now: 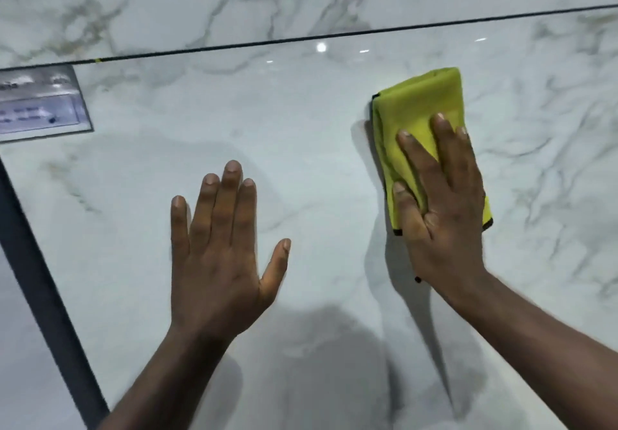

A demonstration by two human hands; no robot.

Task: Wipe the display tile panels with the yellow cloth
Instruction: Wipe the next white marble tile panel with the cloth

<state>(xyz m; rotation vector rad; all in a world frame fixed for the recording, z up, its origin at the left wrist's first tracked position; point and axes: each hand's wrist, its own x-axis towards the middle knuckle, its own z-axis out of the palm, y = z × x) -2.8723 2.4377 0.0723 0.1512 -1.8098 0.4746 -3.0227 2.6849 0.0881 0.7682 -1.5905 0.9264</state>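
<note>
One folded yellow cloth (418,108) lies flat on the lower tile panel (301,128), right of centre. The right hand (444,222) presses it with straight fingers. The left hand (217,262) is spread open against the same panel and holds nothing. A thin dark seam (301,39) divides it from a second, upper panel (167,1). One blurred label plate (40,105) sits at the left.

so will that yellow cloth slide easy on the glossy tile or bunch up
The yellow cloth is folded in soft layers, so it is probably floppy and light. The tile panel shows sharp light reflections, so the cloth likely glides easily. The right hand lies flat on it with straight fingers, which should limit bunching.
</note>
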